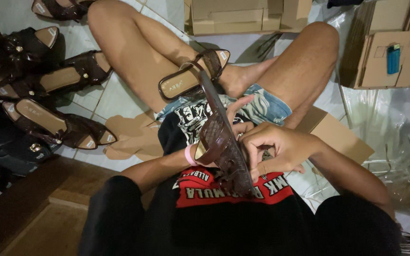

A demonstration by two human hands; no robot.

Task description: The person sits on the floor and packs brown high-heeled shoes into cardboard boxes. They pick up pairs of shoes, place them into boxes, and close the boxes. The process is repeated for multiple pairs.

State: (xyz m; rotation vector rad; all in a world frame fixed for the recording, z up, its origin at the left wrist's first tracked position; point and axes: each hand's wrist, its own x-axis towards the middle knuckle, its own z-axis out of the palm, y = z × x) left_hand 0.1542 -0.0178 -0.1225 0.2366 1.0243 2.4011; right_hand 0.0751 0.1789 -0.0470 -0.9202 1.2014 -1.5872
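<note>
A: Where's the dark brown sandal [224, 151]?

B: Dead centre of frame, over the lap, held up on edge, sole side facing 3 o'clock. Toe end toward 12, heel end down toward 6, against the black shirt [233, 223].

A: Right hand [274, 149]?

B: At 3 o'clock of the sandal, fingers [257, 168] curled tight and clamped on its sole edge, thumb side pressing in too.

A: Left hand [236, 116]?

B: Mostly hidden behind the sandal. Fingertips poking out past its upper edge toward 1 o'clock, touching it. Grip looks closed round the strap side, but can't tell fully. Pink band [189, 155] on the wrist, at 9 o'clock of the sandal.

A: Anything else nearby?

B: Second matching sandal [186, 80] just beyond at 11 o'clock, resting btwn the crossed bare legs, insole up. More dark sandals [48, 123] in a pile far off at 9–10 o'clock on the tile floor [115, 99]. Flat cardboard cutouts [134, 135] on the floor at 9 o'clock, near the knee. Stacked cardboard boxes [233, 16] at 12, more boxes [390, 52] at 2 o'clock w/ a small blue lighter [393, 58] sitting on one. Clear plastic sheeting [395, 156] at 3–4 o'clock.
</note>
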